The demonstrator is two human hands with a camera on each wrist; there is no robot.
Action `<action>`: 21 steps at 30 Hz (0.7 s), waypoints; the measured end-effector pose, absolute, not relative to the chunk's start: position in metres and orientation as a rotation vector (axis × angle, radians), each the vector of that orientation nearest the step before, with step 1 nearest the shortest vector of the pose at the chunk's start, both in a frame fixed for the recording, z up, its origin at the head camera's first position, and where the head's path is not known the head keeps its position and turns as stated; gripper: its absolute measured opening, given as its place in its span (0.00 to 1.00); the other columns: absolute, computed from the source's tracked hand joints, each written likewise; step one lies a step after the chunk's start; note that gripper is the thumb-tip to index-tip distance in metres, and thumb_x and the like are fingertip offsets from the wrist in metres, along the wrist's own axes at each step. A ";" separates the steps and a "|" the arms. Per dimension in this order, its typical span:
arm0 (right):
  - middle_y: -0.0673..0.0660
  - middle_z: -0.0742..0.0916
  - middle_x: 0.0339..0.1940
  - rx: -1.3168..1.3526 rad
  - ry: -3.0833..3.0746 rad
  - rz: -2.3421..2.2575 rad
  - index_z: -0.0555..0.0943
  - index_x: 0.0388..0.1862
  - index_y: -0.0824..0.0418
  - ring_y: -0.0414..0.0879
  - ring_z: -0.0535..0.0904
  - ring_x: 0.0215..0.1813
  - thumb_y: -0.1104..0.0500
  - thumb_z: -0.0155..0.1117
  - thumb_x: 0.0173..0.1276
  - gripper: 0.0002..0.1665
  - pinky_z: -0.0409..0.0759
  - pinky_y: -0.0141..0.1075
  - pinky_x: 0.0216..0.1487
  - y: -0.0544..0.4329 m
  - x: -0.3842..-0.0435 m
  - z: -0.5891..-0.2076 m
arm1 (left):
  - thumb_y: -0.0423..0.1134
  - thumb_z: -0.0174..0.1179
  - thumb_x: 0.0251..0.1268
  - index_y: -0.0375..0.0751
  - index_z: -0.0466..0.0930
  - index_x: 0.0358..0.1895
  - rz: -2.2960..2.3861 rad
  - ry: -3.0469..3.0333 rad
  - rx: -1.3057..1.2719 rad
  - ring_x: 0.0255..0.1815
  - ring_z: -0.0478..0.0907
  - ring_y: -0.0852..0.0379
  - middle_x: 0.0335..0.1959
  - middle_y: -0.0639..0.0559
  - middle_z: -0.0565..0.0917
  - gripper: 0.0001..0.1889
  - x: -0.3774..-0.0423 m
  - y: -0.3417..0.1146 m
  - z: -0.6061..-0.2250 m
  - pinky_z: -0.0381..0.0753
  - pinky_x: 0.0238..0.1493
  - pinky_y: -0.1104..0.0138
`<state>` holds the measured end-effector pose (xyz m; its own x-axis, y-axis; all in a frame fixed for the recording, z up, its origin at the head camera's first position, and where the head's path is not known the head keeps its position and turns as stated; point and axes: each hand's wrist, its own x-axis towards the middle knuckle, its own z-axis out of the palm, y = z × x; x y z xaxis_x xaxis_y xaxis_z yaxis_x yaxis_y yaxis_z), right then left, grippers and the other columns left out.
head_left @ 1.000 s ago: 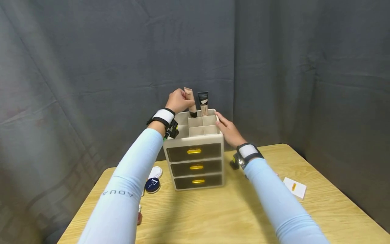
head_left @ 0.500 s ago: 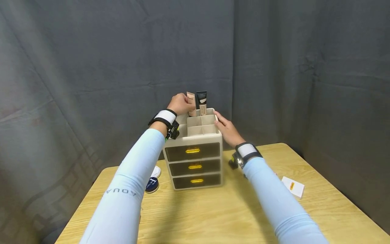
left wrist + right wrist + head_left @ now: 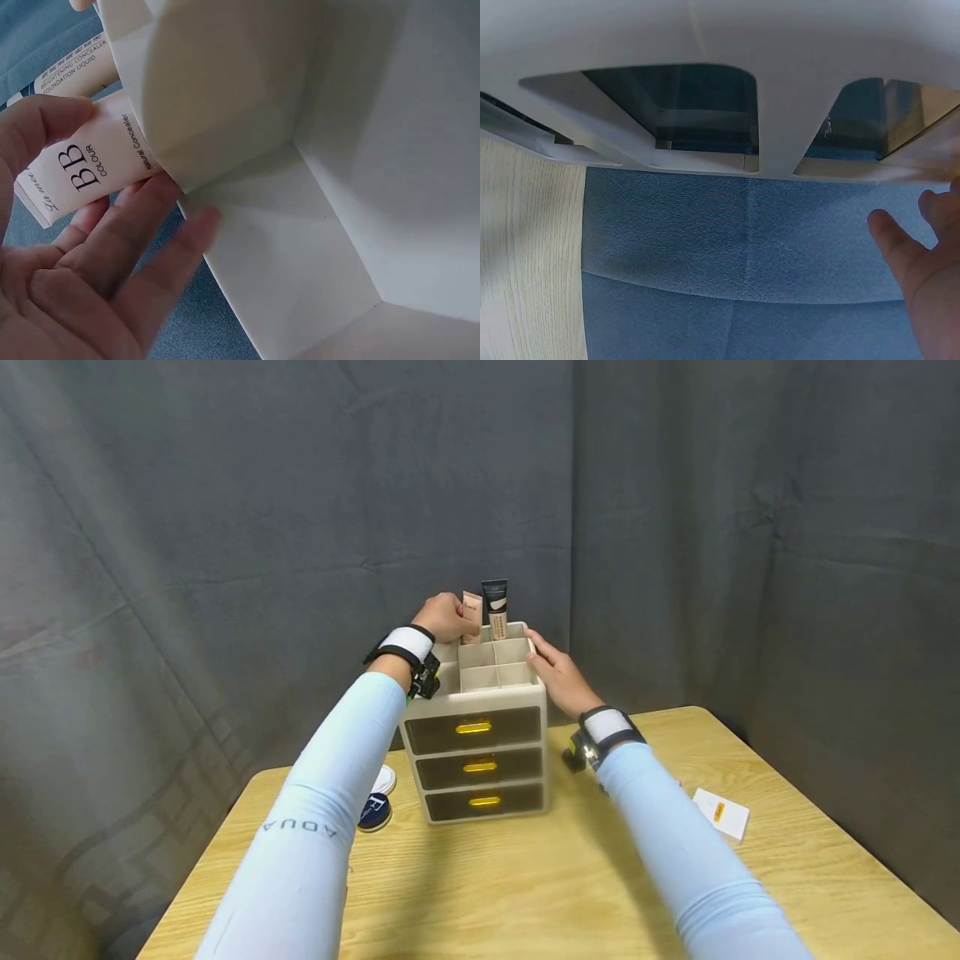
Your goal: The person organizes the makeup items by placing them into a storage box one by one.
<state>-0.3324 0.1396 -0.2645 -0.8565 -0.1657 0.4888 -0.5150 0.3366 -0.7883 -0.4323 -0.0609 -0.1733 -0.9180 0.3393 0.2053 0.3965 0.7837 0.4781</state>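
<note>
My left hand (image 3: 444, 617) pinches a pale pink BB cream tube (image 3: 472, 607) between thumb and fingers. The tube's lower end is down in a back compartment of the cream drawer organizer (image 3: 472, 698), hidden by the compartment walls. In the left wrist view "BB COLOUR" reads on the tube (image 3: 88, 169). Right beside it, a foundation tube (image 3: 497, 602) with a black top stands upright in the neighbouring back compartment. With its fingers extended, my right hand (image 3: 561, 677) rests against the organizer's upper right edge; in the right wrist view its fingers (image 3: 900, 244) are partly cut off.
Left of the organizer, a round dark blue case (image 3: 374, 811) and a white round item (image 3: 385, 780) lie on the wooden table (image 3: 495, 885). A white card-like item (image 3: 722, 815) lies on the right. A grey curtain (image 3: 300, 527) hangs behind.
My left hand has lowered the BB cream tube into the back compartment, and its dark end has gone out of sight. My right hand has stayed at the organizer's edge.
</note>
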 end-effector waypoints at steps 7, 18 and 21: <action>0.63 0.60 0.76 0.604 -2.287 1.543 0.56 0.76 0.68 0.55 0.53 0.75 0.63 0.43 0.79 0.29 0.51 0.43 0.72 0.138 -0.334 -0.266 | 0.39 0.65 0.58 0.45 0.62 0.13 -0.819 -2.884 -0.577 0.09 0.59 0.62 0.09 0.58 0.60 0.22 -0.435 -0.064 -0.175 0.64 0.16 0.69; 0.63 0.60 0.76 0.600 -2.286 1.548 0.56 0.76 0.67 0.56 0.54 0.75 0.63 0.43 0.79 0.29 0.52 0.44 0.72 0.136 -0.336 -0.267 | 0.42 0.66 0.59 0.42 0.66 0.22 -0.793 -2.913 -0.542 0.16 0.68 0.57 0.19 0.52 0.68 0.18 -0.432 -0.069 -0.174 0.79 0.27 0.61; 0.60 0.60 0.76 0.596 -2.280 1.572 0.57 0.76 0.64 0.54 0.54 0.75 0.61 0.43 0.79 0.29 0.52 0.44 0.72 0.137 -0.345 -0.273 | 0.43 0.66 0.59 0.41 0.72 0.25 -0.803 -2.918 -0.522 0.19 0.71 0.56 0.25 0.49 0.75 0.14 -0.431 -0.072 -0.175 0.82 0.35 0.55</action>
<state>-0.3451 0.1374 -0.2732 -0.8662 -0.1618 0.4728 -0.4994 0.3120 -0.8082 -0.4306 -0.0724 -0.1746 -0.9399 0.3039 0.1557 0.3408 0.8059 0.4841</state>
